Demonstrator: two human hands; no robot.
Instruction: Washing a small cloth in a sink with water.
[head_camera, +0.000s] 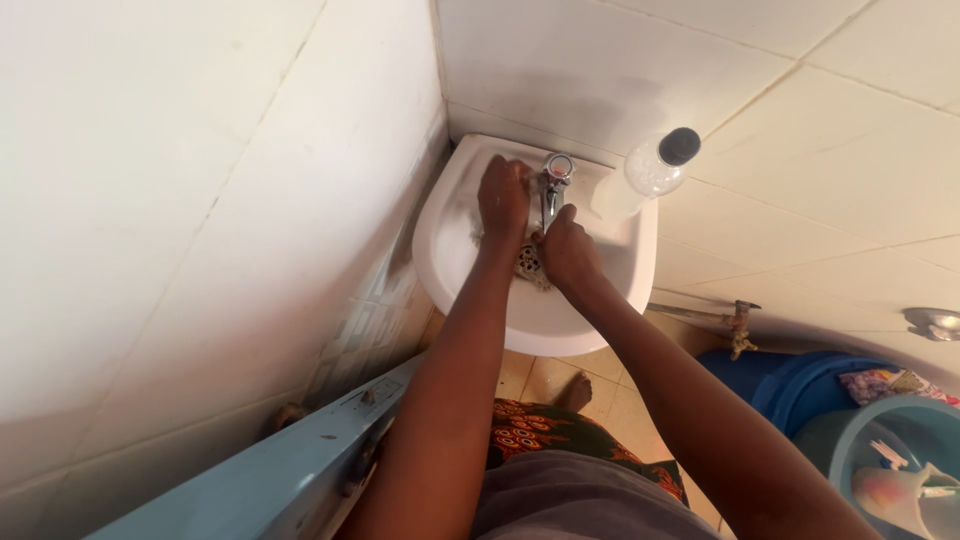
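Both hands are inside a small white corner sink (470, 290). The left hand (503, 200) lies flat by the chrome tap (553, 180), fingers loosely spread; the right hand (568, 250) curls over the drain (528, 262), grip unclear. A clear bottle (650, 170) stands on the sink's right rim, blue buckets (800, 385) right.

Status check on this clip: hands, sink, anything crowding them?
Left hand on the basin rim beside the tap. Right hand over the drain, grip unclear. White sink in use. Clear bottle on the right ledge, apart from both hands.
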